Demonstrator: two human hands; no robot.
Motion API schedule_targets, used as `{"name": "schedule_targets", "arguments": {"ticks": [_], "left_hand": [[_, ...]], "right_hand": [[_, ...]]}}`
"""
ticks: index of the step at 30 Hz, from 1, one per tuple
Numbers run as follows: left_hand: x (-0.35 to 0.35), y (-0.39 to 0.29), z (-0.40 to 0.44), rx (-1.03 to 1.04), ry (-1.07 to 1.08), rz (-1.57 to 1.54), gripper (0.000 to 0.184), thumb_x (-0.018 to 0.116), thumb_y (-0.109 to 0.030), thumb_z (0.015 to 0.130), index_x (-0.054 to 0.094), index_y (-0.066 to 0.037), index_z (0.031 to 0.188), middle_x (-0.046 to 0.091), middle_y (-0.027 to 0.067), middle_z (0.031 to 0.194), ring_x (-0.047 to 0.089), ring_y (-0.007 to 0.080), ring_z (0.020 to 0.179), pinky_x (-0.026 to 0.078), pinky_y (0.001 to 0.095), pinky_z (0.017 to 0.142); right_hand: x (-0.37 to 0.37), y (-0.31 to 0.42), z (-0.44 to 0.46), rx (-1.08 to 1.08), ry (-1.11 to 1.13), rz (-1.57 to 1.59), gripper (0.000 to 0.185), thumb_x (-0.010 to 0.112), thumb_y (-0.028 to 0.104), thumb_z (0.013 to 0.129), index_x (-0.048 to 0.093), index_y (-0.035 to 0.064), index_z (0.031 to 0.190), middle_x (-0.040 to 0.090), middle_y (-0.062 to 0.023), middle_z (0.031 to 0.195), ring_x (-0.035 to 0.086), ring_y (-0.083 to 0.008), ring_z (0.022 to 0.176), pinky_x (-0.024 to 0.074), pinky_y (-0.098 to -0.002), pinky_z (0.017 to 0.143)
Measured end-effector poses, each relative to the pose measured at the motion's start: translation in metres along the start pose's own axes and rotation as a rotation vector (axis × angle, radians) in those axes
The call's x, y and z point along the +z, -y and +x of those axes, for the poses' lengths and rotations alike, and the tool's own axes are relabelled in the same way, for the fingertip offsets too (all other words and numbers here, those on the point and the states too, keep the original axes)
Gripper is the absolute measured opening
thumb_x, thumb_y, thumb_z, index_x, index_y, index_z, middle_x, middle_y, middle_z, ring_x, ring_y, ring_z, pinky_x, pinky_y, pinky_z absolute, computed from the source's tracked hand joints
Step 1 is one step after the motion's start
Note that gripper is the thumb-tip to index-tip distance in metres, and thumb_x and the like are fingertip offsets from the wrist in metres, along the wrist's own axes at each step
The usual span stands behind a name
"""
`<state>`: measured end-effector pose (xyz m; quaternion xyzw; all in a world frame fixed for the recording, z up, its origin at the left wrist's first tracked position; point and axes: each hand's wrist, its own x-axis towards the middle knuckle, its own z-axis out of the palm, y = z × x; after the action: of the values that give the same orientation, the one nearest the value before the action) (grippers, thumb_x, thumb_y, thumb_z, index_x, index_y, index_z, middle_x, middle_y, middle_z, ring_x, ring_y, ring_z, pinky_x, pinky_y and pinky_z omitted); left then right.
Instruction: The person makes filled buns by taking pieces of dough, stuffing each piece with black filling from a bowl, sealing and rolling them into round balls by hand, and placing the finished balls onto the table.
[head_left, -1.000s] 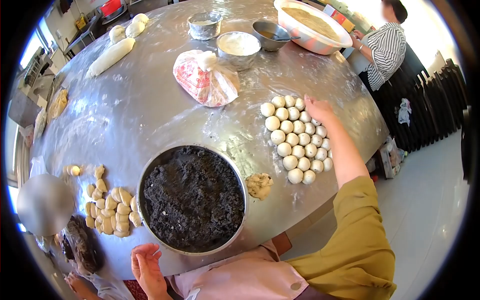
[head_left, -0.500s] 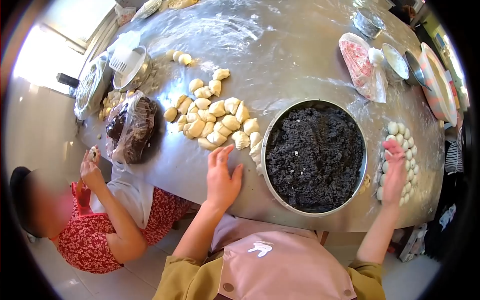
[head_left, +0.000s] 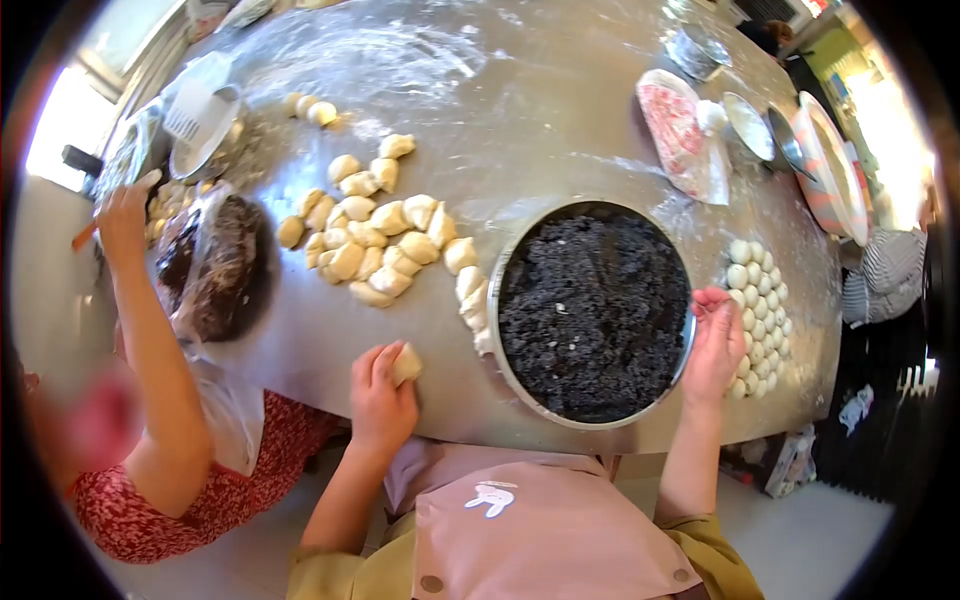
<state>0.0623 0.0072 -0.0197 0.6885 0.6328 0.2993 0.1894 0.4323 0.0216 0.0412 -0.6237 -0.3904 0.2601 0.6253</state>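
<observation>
My left hand [head_left: 383, 405] is closed around a pale dough piece [head_left: 407, 364] near the table's front edge. Several more cut dough pieces [head_left: 367, 234] lie scattered beyond it, some against the left side of a large round metal bowl [head_left: 505, 375]. A dark, crumbly filling [head_left: 595, 310] fills the bowl. At the bowl's right rim is my right hand [head_left: 716, 345], its fingertips pinched together. Whether they grip the rim or a bit of something is not clear. Just right of this hand, small white balls [head_left: 757, 318] sit in rows.
A co-worker's hand [head_left: 125, 215] reaches over the table's left end, near a plastic-wrapped dark block [head_left: 215, 270] and a metal bowl [head_left: 207, 140]. Toward the right back lie a red-and-white bag [head_left: 672, 130], small bowls and a large pink-striped basin [head_left: 830, 165].
My left hand has drawn back toward me and now holds a dough piece. My right hand went from beside the white balls to the bowl's rim. The co-worker's arm has stretched out across the table.
</observation>
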Motion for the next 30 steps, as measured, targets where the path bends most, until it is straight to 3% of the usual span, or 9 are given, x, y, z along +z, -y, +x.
{"name": "schedule_targets", "arguments": {"ticks": [4, 7, 10, 13, 17, 20, 23, 26, 30], "left_hand": [[-0.022, -0.032, 0.01, 0.212, -0.013, 0.268, 0.033, 0.069, -0.01, 0.071, 0.06, 0.001, 0.1, 0.053, 0.016, 0.106, 0.053, 0.0332, 0.098, 0.042, 0.0367, 0.085], [0.008, -0.018, 0.019, 0.053, -0.053, 0.054, 0.027, 0.069, -0.01, 0.073, 0.06, 0.0, 0.097, 0.054, 0.0154, 0.103, 0.053, 0.0326, 0.095, 0.043, 0.038, 0.083], [0.026, -0.006, 0.02, 0.078, -0.007, 0.179, 0.018, 0.063, -0.007, 0.08, 0.061, 0.001, 0.096, 0.055, 0.0142, 0.097, 0.052, 0.0326, 0.089, 0.043, 0.0417, 0.078], [0.031, -0.003, 0.014, 0.079, 0.007, 0.207, 0.022, 0.058, -0.006, 0.082, 0.06, 0.002, 0.102, 0.056, 0.0154, 0.101, 0.052, 0.034, 0.094, 0.043, 0.0414, 0.083], [0.026, -0.012, 0.013, 0.122, 0.043, 0.421, 0.043, 0.059, -0.011, 0.082, 0.052, 0.005, 0.121, 0.051, 0.0189, 0.122, 0.045, 0.0377, 0.117, 0.036, 0.0436, 0.099], [0.014, -0.027, 0.018, 0.014, 0.16, 0.384, 0.063, 0.063, -0.021, 0.08, 0.04, 0.006, 0.133, 0.039, 0.0199, 0.137, 0.033, 0.04, 0.13, 0.026, 0.0474, 0.107], [0.012, -0.023, 0.021, 0.03, 0.172, 0.399, 0.072, 0.066, -0.028, 0.078, 0.038, 0.005, 0.134, 0.036, 0.0203, 0.138, 0.031, 0.0409, 0.13, 0.024, 0.05, 0.107], [0.01, -0.021, 0.017, 0.056, 0.174, 0.375, 0.073, 0.069, -0.026, 0.076, 0.038, 0.005, 0.134, 0.036, 0.0213, 0.137, 0.032, 0.0411, 0.129, 0.026, 0.048, 0.107], [0.001, -0.017, 0.002, 0.036, 0.21, 0.17, 0.055, 0.067, -0.013, 0.076, 0.046, 0.006, 0.123, 0.044, 0.0214, 0.128, 0.042, 0.0403, 0.117, 0.035, 0.0434, 0.1]], "right_hand": [[0.008, -0.006, -0.006, -0.01, -0.013, -0.062, 0.025, 0.039, 0.017, 0.101, 0.058, -0.0007, 0.102, 0.061, -0.0074, 0.096, 0.057, -0.0131, 0.09, 0.0451, -0.0269, 0.085], [0.015, 0.003, -0.007, -0.007, 0.064, -0.151, 0.02, 0.044, 0.014, 0.099, 0.059, 0.0015, 0.102, 0.062, -0.0054, 0.095, 0.058, -0.012, 0.089, 0.0457, -0.0239, 0.081], [0.019, 0.011, 0.001, -0.21, 0.173, -0.434, 0.016, 0.055, 0.008, 0.092, 0.06, 0.0015, 0.106, 0.063, -0.0068, 0.097, 0.058, -0.0099, 0.083, 0.0463, -0.0219, 0.072], [0.023, 0.031, 0.025, -0.544, 0.346, -0.848, 0.023, 0.058, 0.006, 0.087, 0.06, 0.0013, 0.109, 0.062, -0.0122, 0.104, 0.059, -0.0269, 0.09, 0.0476, -0.0329, 0.081], [0.037, 0.031, 0.049, -0.465, 0.533, -0.997, 0.03, 0.057, 0.014, 0.088, 0.057, 0.002, 0.116, 0.06, -0.0134, 0.111, 0.055, -0.0328, 0.098, 0.0458, -0.0394, 0.087], [0.047, 0.025, 0.055, -0.335, 0.645, -1.155, 0.039, 0.055, 0.025, 0.091, 0.053, 0.0014, 0.121, 0.059, -0.0165, 0.111, 0.055, -0.0343, 0.101, 0.0453, -0.0414, 0.089], [0.055, 0.032, 0.06, -0.189, 0.693, -1.193, 0.04, 0.056, 0.026, 0.09, 0.052, 0.0002, 0.121, 0.058, -0.0201, 0.108, 0.055, -0.0357, 0.102, 0.0452, -0.042, 0.089], [0.053, 0.033, 0.058, -0.194, 0.659, -1.146, 0.038, 0.059, 0.025, 0.088, 0.055, -0.0001, 0.116, 0.059, -0.0216, 0.103, 0.056, -0.0366, 0.1, 0.0456, -0.0421, 0.087], [0.044, 0.041, 0.048, -0.21, 0.705, -1.069, 0.03, 0.061, 0.022, 0.086, 0.06, 0.0029, 0.109, 0.061, -0.0199, 0.095, 0.059, -0.037, 0.091, 0.0471, -0.0427, 0.082]]}}
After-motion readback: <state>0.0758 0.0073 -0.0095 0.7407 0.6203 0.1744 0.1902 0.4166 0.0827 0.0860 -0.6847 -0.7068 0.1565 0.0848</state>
